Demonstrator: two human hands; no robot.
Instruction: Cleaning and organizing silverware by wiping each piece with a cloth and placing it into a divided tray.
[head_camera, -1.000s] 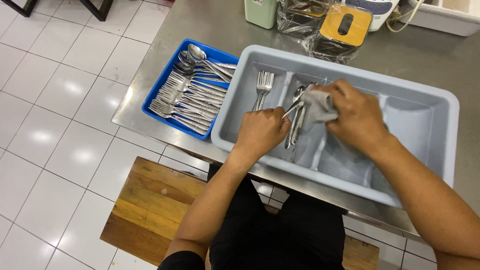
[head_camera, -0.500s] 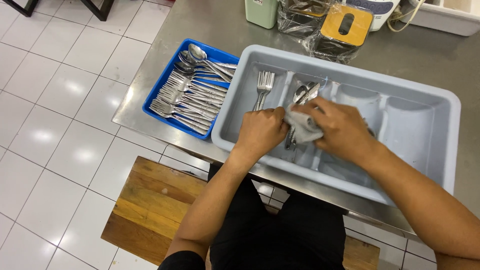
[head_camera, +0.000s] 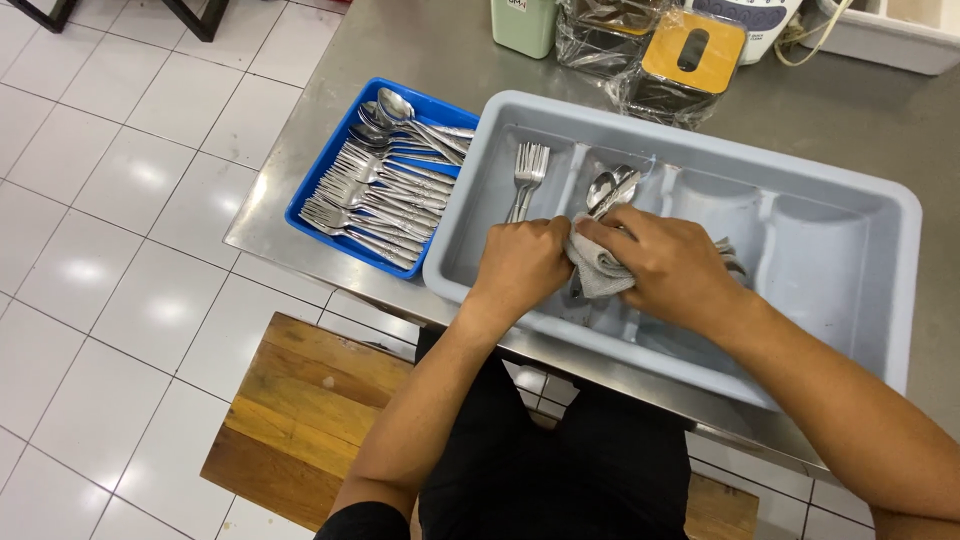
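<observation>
My left hand (head_camera: 520, 262) is closed around the handle end of a spoon (head_camera: 612, 190) over the grey divided cutlery tray (head_camera: 880, 290). My right hand (head_camera: 670, 268) grips a grey cloth (head_camera: 598, 272) wrapped around the spoon's stem; the bowl sticks out above the cloth. A couple of forks (head_camera: 527, 175) lie in the tray's left compartment. A blue tray (head_camera: 310, 195) to the left holds several forks and spoons (head_camera: 385, 185).
The trays sit on a steel counter (head_camera: 420, 45) whose left and near edges drop to a white tiled floor. A green container (head_camera: 525, 22), plastic-wrapped boxes (head_camera: 680, 60) and a white appliance stand at the back. A wooden bench (head_camera: 290, 410) is below me.
Both hands have drawn closer together and slid left and down over the tray, with the cloth moving along the spoon toward its handle, baring the bowl.
</observation>
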